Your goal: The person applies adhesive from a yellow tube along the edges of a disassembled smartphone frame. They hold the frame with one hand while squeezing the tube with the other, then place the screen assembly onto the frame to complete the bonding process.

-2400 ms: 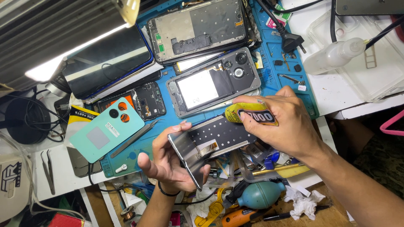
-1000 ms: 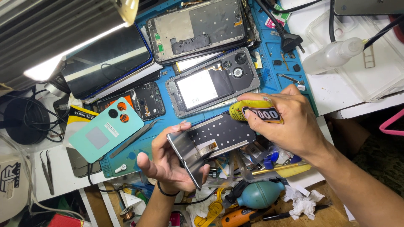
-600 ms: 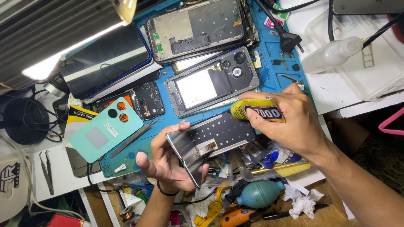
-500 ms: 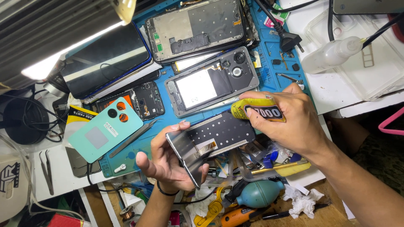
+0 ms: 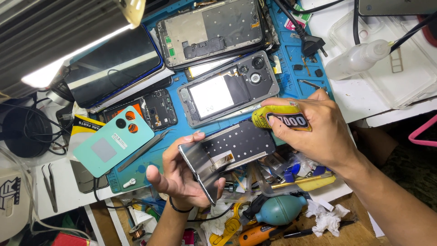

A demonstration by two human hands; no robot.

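1. The left hand (image 5: 182,175) cradles a phone screen panel (image 5: 227,152) from below, fingers curled round its near edge and thumb on the left side, so the dark perforated back faces up and tilts toward the camera.
2. The right hand (image 5: 318,132) is closed firmly round a yellow glue tube (image 5: 280,119), its nose pointing left, just above the panel's far right corner.
3. To do this well, I judge the panel should be kept steady and level, the nose kept close to the rim, and the tube squeezed lightly so the glue stays thin and clear of the orange ribbon strip (image 5: 223,159).
4. The work sits over a blue mat (image 5: 291,64) crowded with parts: a teal phone back cover (image 5: 114,141), an open phone frame (image 5: 227,89), another stripped phone (image 5: 211,32) and tweezers (image 5: 143,150).
5. Nearer lie a green air blower (image 5: 280,209), crumpled tissue (image 5: 325,216) and a white squeeze bottle (image 5: 355,59) on a clear tray (image 5: 409,77); a lamp (image 5: 63,36) shines from the upper left.
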